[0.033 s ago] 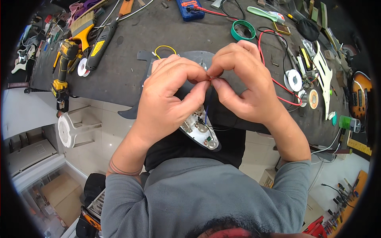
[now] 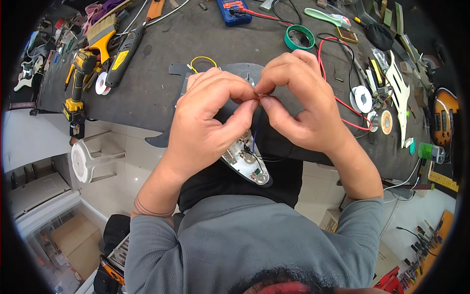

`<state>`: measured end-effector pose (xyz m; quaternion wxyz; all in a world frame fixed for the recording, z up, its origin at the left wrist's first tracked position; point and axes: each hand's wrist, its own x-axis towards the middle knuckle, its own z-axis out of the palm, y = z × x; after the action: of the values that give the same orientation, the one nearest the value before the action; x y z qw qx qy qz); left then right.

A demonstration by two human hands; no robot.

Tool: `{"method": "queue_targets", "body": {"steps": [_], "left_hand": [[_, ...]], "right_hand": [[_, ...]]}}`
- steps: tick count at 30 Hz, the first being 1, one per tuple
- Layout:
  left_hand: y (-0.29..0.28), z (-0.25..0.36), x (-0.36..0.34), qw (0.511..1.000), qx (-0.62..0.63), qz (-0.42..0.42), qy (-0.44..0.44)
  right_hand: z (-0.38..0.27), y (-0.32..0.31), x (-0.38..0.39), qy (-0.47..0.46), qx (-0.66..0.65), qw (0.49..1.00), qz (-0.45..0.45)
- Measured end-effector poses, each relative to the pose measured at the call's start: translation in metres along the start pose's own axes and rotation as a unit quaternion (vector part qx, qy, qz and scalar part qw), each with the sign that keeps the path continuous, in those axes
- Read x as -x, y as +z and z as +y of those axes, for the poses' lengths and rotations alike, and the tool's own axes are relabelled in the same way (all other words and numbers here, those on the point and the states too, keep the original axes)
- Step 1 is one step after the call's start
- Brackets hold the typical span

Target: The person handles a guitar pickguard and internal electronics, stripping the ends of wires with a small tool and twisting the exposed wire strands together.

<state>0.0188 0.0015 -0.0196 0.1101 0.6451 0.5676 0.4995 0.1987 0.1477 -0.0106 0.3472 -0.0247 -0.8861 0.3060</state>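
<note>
Person at a dark worktop (image 2: 161,46), seen from above. The left hand (image 2: 203,112) and right hand (image 2: 308,105) meet above a guitar pickguard (image 2: 244,169), the fingers of both pinched narrow on a thin red wire (image 2: 261,96), mostly hidden by the fingertips. The pickguard, its wired underside uppermost, crosses the worktop's front edge: the far end lies on the surface, the near end over the person's lap. Bare room extends leftward to a black rotary tool (image 2: 125,56); on the right, a red cable (image 2: 338,98) passes close beside the right hand, and a green tape roll (image 2: 288,41) stands just beyond it. Relative to the earlier frame, hands, wire and pickguard show no clear displacement.
</note>
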Motion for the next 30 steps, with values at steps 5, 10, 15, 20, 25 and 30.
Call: {"method": "queue_targets", "body": {"steps": [5, 10, 15, 20, 25, 30], "left_hand": [[0.002, -0.003, 0.004, 0.995, 0.079, 0.021, -0.052], [0.003, 0.0, 0.006, 0.992, 0.095, 0.03, -0.082], [0.003, 0.002, 0.008, 0.988, 0.117, 0.038, -0.096], [0.002, 0.003, 0.008, 0.983, 0.146, 0.031, -0.104], [-0.003, 0.01, -0.002, 0.985, -0.121, 0.018, 0.122], [-0.003, -0.007, -0.002, 0.966, -0.155, 0.029, 0.207]], "right_hand": [[0.001, 0.001, -0.002, -0.005, 0.002, 1.0, 0.003], [0.004, 0.001, -0.001, -0.016, 0.01, 1.0, 0.005], [0.004, 0.0, 0.0, 0.023, -0.048, 0.999, -0.006], [0.003, -0.001, -0.001, 0.005, -0.014, 1.0, -0.005], [0.0, 0.001, 0.0, -0.055, 0.094, 0.994, 0.025], [-0.004, -0.001, 0.0, -0.067, 0.109, 0.992, 0.022]]}}
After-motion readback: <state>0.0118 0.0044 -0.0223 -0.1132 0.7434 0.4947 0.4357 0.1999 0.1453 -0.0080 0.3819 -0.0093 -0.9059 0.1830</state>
